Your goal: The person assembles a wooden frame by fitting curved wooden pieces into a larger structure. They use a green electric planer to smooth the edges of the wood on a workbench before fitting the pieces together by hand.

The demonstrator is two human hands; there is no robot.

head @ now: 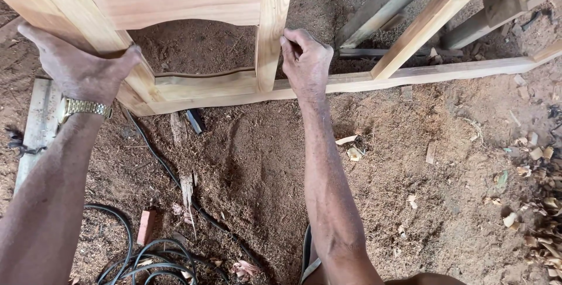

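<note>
A pale wooden frame [234,86] with an arched panel, uprights and rails stands over a sawdust floor. My left hand [79,68], with a gold wristwatch [82,108] on the wrist, grips the frame's thick left post [70,21] from the side. My right hand [305,62] is closed against the right edge of a short upright [270,33], fingertips pinched at the wood where it meets the bottom rail [410,77]. I cannot tell if the fingers hold something small.
Black cables [158,250] coil on the sawdust floor [410,191] at the lower left. A grey plank [38,121] lies at the left. A small reddish block [146,226] and wood scraps [538,203] are scattered about. Darker beams [374,15] lean behind the frame.
</note>
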